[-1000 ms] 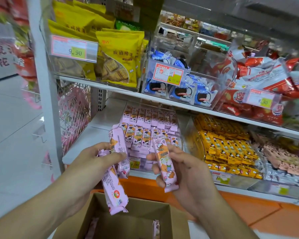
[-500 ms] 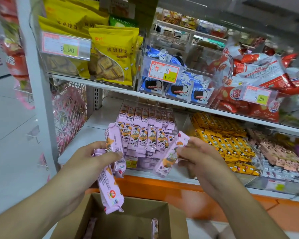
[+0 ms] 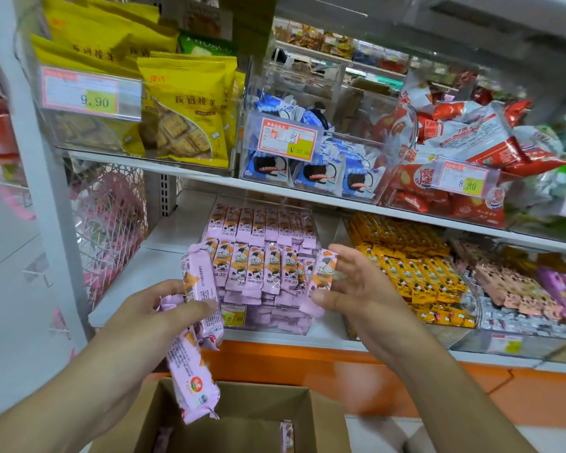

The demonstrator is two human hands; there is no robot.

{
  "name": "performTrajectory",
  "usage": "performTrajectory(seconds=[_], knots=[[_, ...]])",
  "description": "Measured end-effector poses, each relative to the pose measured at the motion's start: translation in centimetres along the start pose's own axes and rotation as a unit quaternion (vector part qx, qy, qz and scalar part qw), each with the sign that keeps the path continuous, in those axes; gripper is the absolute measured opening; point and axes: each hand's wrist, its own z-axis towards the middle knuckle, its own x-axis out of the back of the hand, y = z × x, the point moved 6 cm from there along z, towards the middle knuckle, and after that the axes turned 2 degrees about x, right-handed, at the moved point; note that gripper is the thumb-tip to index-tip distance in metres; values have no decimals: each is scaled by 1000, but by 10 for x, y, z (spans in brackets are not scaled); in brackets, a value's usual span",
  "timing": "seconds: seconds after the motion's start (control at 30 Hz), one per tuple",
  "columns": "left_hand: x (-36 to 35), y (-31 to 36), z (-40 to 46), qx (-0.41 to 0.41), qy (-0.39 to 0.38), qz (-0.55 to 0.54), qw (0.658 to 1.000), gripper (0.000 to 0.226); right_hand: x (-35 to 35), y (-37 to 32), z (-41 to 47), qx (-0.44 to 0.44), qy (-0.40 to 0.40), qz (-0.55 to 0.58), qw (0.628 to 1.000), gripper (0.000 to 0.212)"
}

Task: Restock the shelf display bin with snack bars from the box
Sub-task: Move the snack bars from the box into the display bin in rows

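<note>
Slippage threatens mid-frame: right hand (image 3: 356, 289) loosely pinches one snack bar (image 3: 322, 276) at the display bin (image 3: 268, 322) front row, while left hand (image 3: 151, 318) grips a splaying bundle (image 3: 193, 351) over the box (image 3: 242, 416).

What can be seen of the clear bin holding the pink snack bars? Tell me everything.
The clear bin looks like transparent plastic and sits on the lower white shelf, left of the yellow bars. Pink snack bars fill it in two neat rows, stacked nearly to the rim. A yellow price tag sits on its front wall. The right hand sets one more bar at its right end.
</note>
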Motion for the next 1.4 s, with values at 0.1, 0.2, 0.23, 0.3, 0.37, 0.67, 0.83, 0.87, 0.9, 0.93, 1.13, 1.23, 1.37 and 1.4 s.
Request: performTrajectory(seconds=[0.1,0.2,0.23,0.3,0.37,0.67,0.83,0.87,0.9,0.93,1.13,1.23,1.37,1.4], knots=[[-1,1,0,0,-4,-1,1000,11,0,7,7,1,-22,-18,1000,93],[-1,1,0,-3,-2,6,1000,11,1,13,12,-2,-41,-42,998,108],[-1,1,1,-4,-1,7,1000,12,1,13,13,6,-44,-66,997,108],[0,-1,3,-4,2,9,1000,13,1,6,17,41,-39,-157,986,106],[1,-1,5,-6,2,11,1000,12,4,-1,24,64,-19,-261,963,103],[-4,-7,22,-20,-17,19,999,19,12,19,67,35,-56,-486,871,102],[-3,-13,31,-22,-3,30,999,16,11,24,73,59,-21,-507,859,60],[-4,-15,32,-22,-9,31,999,17,10,25,72,66,-26,-518,853,55],[-5,-15,32,-22,-12,31,999,17,8,26,71,74,-34,-523,849,53],[-6,-16,32,-20,-14,30,999,15,8,27,71,82,-40,-531,843,53],[-9,-17,27,-38,-11,50,998,18,1,6,50,113,-17,-522,845,48],[-14,-17,19,-51,-29,107,993,25,-31,-16,21,87,-52,-316,943,28],[-27,-15,6,-91,-78,215,969,33,-82,-25,-10,78,-144,-237,958,31],[-30,-14,3,-98,-91,223,966,33,-85,-25,-12,86,-144,-250,954,32]])
